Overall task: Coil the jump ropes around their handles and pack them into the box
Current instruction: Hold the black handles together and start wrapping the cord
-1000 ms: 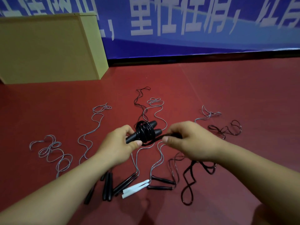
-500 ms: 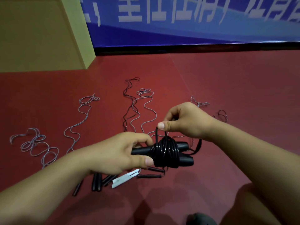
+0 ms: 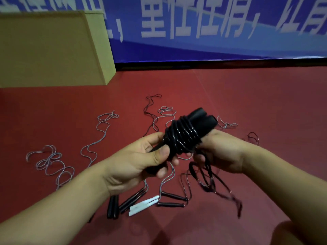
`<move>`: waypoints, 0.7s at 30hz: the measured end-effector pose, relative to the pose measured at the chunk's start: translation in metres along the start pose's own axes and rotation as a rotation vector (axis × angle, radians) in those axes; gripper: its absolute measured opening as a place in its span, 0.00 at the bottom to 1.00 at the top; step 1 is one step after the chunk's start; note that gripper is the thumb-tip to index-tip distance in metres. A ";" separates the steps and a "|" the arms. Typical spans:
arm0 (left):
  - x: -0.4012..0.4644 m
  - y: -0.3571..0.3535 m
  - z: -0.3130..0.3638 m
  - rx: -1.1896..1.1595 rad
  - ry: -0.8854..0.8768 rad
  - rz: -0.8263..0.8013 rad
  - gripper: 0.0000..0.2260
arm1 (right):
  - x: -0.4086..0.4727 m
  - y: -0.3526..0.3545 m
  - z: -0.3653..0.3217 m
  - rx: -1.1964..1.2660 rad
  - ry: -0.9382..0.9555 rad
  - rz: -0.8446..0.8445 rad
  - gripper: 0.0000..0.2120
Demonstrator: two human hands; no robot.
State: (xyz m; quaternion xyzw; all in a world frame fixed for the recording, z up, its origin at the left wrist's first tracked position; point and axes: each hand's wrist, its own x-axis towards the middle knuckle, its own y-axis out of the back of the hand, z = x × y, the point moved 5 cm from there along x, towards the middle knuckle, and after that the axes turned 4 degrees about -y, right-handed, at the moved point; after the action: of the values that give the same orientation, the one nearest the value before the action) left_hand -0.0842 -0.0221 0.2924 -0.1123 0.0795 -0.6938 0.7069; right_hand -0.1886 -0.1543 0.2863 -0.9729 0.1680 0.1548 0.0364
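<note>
**Keep the wraps tight, feed the slack**

Landmark: the black handles (image 3: 198,121), held up mid-frame. Far up-left of them, the box (image 3: 53,50) on the floor w/ nothing packed that I can see. Just below-left, left hand (image 3: 134,161) clenched round the handles' near end; keep that grip firm so they don't twist apart. On them, the black rope (image 3: 182,137) sits wound in close turns. Just below-right, right hand (image 3: 223,154) holds the loose tail (image 3: 208,179); exact finger hold can't be told. Lay each turn beside the last, w/ steady tension. Other ropes (image 3: 99,144) lie uncoiled below.

left hand (image 3: 134,161): fingers curled, gripping | right hand (image 3: 221,154): fingers curled, gripping
</note>
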 end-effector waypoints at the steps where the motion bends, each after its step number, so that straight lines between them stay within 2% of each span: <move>1: 0.001 0.004 0.001 -0.039 -0.016 0.047 0.29 | 0.001 -0.001 0.001 0.045 -0.028 0.012 0.18; 3: 0.003 0.009 0.004 -0.113 -0.028 0.165 0.22 | 0.002 -0.002 0.004 0.085 -0.091 0.042 0.14; 6: 0.004 0.021 0.007 -0.176 -0.017 0.403 0.08 | 0.003 -0.004 0.008 0.028 -0.125 0.078 0.13; 8: 0.003 0.030 0.005 -0.137 -0.005 0.503 0.07 | 0.003 -0.007 0.009 -0.030 -0.127 0.087 0.11; 12: 0.001 0.041 -0.004 -0.029 0.044 0.601 0.10 | 0.000 -0.020 0.008 -0.199 -0.141 0.047 0.05; 17: 0.001 0.054 -0.008 -0.033 0.050 0.710 0.04 | 0.002 -0.022 0.013 -0.483 -0.174 0.085 0.08; 21: -0.004 0.062 -0.012 0.090 0.112 0.796 0.05 | 0.001 -0.019 0.001 -0.726 -0.020 0.176 0.11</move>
State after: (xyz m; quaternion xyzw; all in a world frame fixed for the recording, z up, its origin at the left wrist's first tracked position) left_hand -0.0274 -0.0175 0.2643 -0.0038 0.1247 -0.3735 0.9192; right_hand -0.1813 -0.1363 0.2858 -0.9026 0.1848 0.2166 -0.3229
